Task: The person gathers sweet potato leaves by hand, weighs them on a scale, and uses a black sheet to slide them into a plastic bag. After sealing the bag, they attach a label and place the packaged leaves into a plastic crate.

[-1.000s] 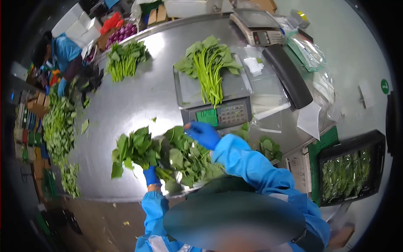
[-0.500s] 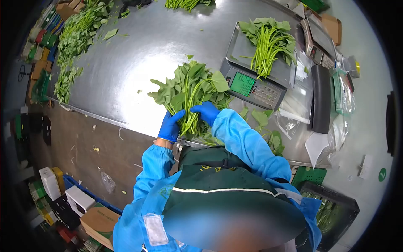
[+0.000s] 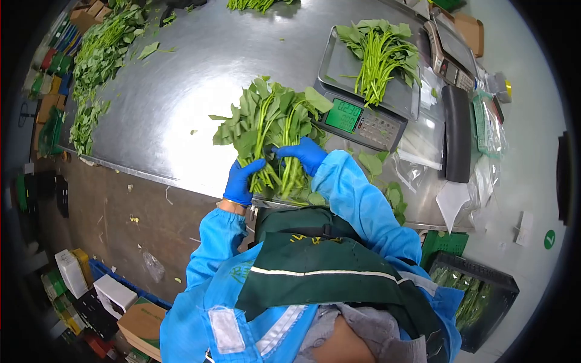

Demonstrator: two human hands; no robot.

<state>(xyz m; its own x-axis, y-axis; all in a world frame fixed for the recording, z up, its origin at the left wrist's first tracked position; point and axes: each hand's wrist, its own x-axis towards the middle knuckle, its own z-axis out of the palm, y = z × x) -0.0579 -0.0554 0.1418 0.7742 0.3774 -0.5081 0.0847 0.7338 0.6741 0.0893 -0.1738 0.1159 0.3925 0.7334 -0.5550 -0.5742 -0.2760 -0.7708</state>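
Observation:
Both hands wear blue gloves and hold leafy green stems near the front edge of the metal table (image 3: 181, 72). My left hand (image 3: 242, 179) is closed round the lower stems of one bunch of greens (image 3: 260, 121). My right hand (image 3: 304, 155) grips a second bunch of greens (image 3: 292, 124) beside it, thumb and fingers round the stems. The leaves of both point away from me and overlap. Right of them, a digital scale (image 3: 363, 124) with a lit green display carries another bunch of greens (image 3: 378, 57).
A long pile of greens (image 3: 103, 54) lies along the table's left side. More greens (image 3: 260, 5) are at the far edge. Plastic bags (image 3: 423, 142), a dark bar (image 3: 456, 133) and a second scale (image 3: 451, 69) sit at the right. A crate of greens (image 3: 472, 299) stands lower right.
The stems between my hands have parted into two bunches, and my right hand has moved slightly right relative to the left. The whole view has shifted a little.

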